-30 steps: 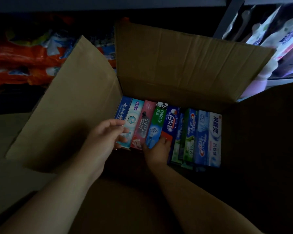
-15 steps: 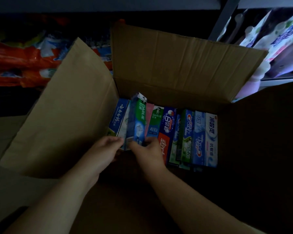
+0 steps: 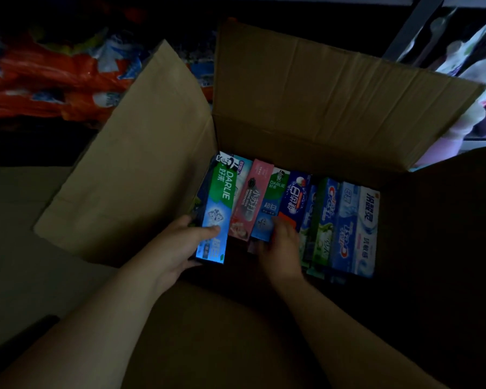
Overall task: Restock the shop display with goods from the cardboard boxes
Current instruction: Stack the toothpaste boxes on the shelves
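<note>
box (image 3: pixel 320 88): brown cardboard, flaps open | toothpaste cartons (image 3: pixel 334 220): one row along far wall | green Darlie carton (image 3: pixel 218 209): raised at left end, tilted

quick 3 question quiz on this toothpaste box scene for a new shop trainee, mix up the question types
1. True or false: the left hand grips the green and blue Darlie carton, raised above the row.
2. Which carton lies at the far right of the row in the cardboard box? A) a pink carton B) a white and light blue carton C) a dark blue carton
3. Fill in: the right hand rests at the near ends of the cartons, with the ____ carton just left of its fingers.

Key: 1 true; 2 B; 3 pink
</note>
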